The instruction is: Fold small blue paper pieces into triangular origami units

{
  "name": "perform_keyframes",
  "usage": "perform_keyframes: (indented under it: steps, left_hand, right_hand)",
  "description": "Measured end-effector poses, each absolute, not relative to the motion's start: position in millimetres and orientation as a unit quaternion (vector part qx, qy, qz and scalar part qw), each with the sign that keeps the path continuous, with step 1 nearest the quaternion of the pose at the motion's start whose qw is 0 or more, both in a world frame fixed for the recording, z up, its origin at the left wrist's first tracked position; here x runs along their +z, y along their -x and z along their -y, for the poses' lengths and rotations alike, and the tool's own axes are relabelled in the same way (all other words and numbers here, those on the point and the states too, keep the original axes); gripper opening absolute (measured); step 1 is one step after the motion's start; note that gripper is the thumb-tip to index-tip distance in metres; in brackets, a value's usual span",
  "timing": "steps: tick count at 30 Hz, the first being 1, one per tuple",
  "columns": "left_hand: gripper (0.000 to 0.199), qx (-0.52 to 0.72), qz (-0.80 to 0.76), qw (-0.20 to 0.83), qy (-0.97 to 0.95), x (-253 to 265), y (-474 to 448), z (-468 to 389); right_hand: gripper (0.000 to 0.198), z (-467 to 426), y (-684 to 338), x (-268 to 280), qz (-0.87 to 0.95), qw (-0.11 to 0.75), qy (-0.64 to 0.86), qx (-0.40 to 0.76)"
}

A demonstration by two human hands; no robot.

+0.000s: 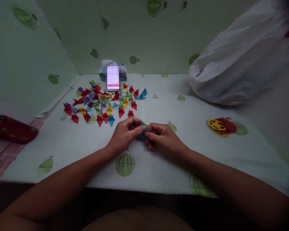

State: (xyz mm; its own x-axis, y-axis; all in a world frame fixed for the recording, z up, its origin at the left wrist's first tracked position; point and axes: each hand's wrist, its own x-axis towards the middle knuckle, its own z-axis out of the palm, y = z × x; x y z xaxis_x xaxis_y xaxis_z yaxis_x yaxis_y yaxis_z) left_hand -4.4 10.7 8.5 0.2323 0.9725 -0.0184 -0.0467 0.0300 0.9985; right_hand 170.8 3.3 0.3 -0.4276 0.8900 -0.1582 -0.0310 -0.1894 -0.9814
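Between both hands is a piece of blue folded paper (142, 138), partly hidden by the fingers. My left hand (126, 131) pinches it from the left, thumb on top. From the right, my right hand (163, 134) grips the same paper with thumb and fingers closed. A bit of pale yellow shows just behind the fingertips; I cannot make out what it belongs to. Beyond my left hand lies a spread of small folded paper cranes (100, 120) in red, blue, yellow, green and purple. One blue crane (142, 94) sits at the right end of the pile.
A tissue box (123, 73) stands behind the cranes, with a lit, pixelated screen (113, 77) in front of it. At right are a white plastic bag (221, 73) and a red and yellow cut-out piece (221, 126). A red can (14, 130) is at the left edge.
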Motion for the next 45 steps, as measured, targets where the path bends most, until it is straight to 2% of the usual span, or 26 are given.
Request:
perform_keyframes:
  steps: [8, 15, 19, 27, 34, 45]
  left_hand:
    - [0.025, 0.44, -0.435, 0.615, -0.489, 5.3, 3.2, -7.3]
    - [0.025, 0.448, -0.413, 0.622, -0.493, 5.6, 2.9, -5.4]
    - [0.026, 0.447, -0.429, 0.607, -0.498, 3.6, 4.0, -5.6]
    - [0.026, 0.458, -0.405, 0.64, -0.466, 1.3, 2.3, -7.0]
    - [0.023, 0.456, -0.406, 0.633, -0.476, 2.1, 2.4, -5.5]
    - [0.027, 0.455, -0.403, 0.633, -0.479, -0.9, 1.0, -4.6]
  right_hand:
    - [0.026, -1.0, -170.1, 2.2, 0.544, 0.359, 0.379, 0.657]
    - [0.034, 0.4, -170.6, -1.9, 0.539, 0.378, 0.369, 0.656]
    - [0.032, -0.2, -171.1, -1.0, 0.545, 0.376, 0.363, 0.656]
    - [0.024, -2.2, -172.5, -0.2, 0.564, 0.369, 0.334, 0.659]
    - [0.034, 0.4, -172.5, -0.2, 0.559, 0.387, 0.365, 0.636]
    - [0.029, 0.2, -167.7, -3.3, 0.529, 0.377, 0.377, 0.66]
